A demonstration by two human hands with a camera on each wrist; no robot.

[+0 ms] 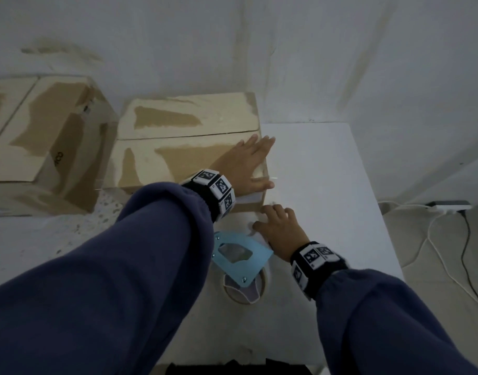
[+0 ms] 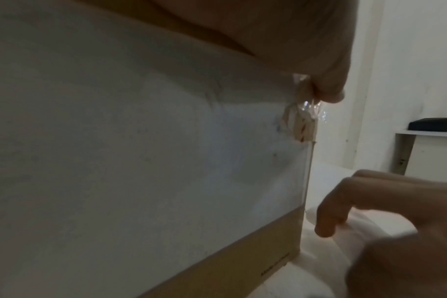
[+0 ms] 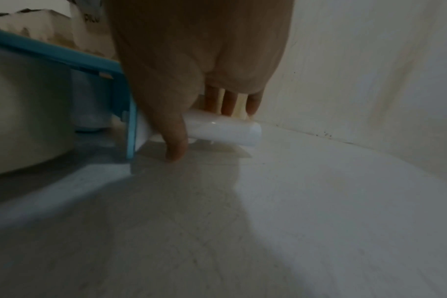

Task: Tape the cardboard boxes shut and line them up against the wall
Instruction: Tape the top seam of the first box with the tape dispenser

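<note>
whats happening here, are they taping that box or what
A person is working on a cardboard box that stands on a white table by the wall. The left hand lies flat on the box's near right corner, fingers straight. The right hand grips the white handle of a blue tape dispenser lying on the table just in front of the box. A second box sits to the left.

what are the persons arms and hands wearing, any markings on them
Both arms are in loose blue-purple sleeves with gathered cuffs. Each wrist carries a black band ringed with white square tiles printed with black coded patterns, one behind the left hand and one behind the right hand. The hands are bare: no gloves and no rings visible.
</note>
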